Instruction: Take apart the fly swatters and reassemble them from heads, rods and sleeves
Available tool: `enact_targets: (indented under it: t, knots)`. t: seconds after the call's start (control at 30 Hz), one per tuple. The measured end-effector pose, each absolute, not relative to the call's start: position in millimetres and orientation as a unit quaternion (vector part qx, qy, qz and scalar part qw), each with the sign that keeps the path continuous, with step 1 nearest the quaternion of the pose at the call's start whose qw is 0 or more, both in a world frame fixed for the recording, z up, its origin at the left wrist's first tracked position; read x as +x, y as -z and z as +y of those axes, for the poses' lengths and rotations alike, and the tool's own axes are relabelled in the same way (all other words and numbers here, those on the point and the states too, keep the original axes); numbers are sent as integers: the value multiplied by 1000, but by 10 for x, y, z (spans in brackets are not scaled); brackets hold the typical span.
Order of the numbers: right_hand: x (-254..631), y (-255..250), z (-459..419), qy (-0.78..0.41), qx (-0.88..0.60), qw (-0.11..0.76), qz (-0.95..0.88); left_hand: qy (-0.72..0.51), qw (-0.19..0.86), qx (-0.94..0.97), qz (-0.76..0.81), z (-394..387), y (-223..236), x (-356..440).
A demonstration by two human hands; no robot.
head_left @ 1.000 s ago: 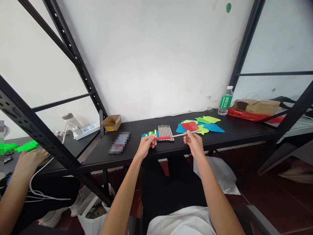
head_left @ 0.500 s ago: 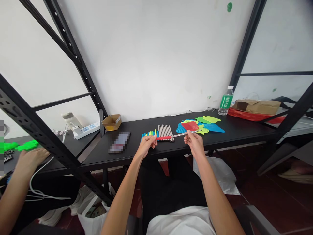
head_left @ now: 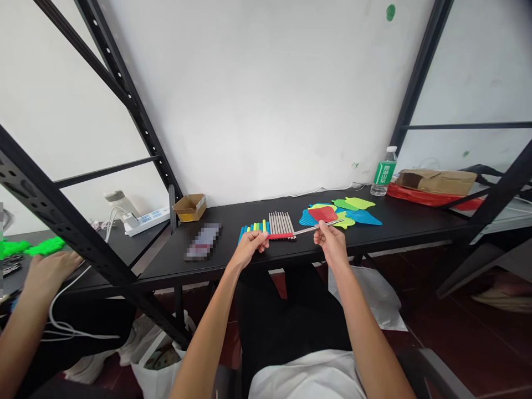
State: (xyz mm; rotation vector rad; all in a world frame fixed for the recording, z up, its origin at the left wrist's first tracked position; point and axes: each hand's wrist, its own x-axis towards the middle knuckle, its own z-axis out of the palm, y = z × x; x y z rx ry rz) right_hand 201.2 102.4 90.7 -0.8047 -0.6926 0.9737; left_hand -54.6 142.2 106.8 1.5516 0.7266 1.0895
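Observation:
Between my two hands stretches a thin metal rod with a red grip [head_left: 280, 236], which looks like a fly swatter handle. My left hand [head_left: 250, 246] is closed on its red end. At the metal part, the fingers of my right hand [head_left: 330, 239] pinch the rod. Just behind it lies a row of similar rods [head_left: 281, 223] side by side, their blue, green and yellow grips [head_left: 254, 226] pointing left. Near my right hand is a pile of flat plastic swatter heads in blue and green, with a red head [head_left: 323, 214] on top.
A phone-like blurred item [head_left: 203, 242] and a small open cardboard box [head_left: 190, 208] are on the black table's left. At the right stand a water bottle [head_left: 383, 172] and a flattened carton [head_left: 436, 181]. Black shelf posts flank the table. A co-worker's hand [head_left: 52, 269] is at far left.
The red-gripped rod and both hands have shifted very slightly to the right. My hold on the rod looks the same.

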Motion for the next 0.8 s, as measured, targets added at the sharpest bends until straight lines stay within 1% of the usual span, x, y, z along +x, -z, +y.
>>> enact_targets:
  t: [0.8]
  knots:
    - [2000,-934,1006,-435,-365,760,-317,-431,496,692,299,1382,-1122,-546]
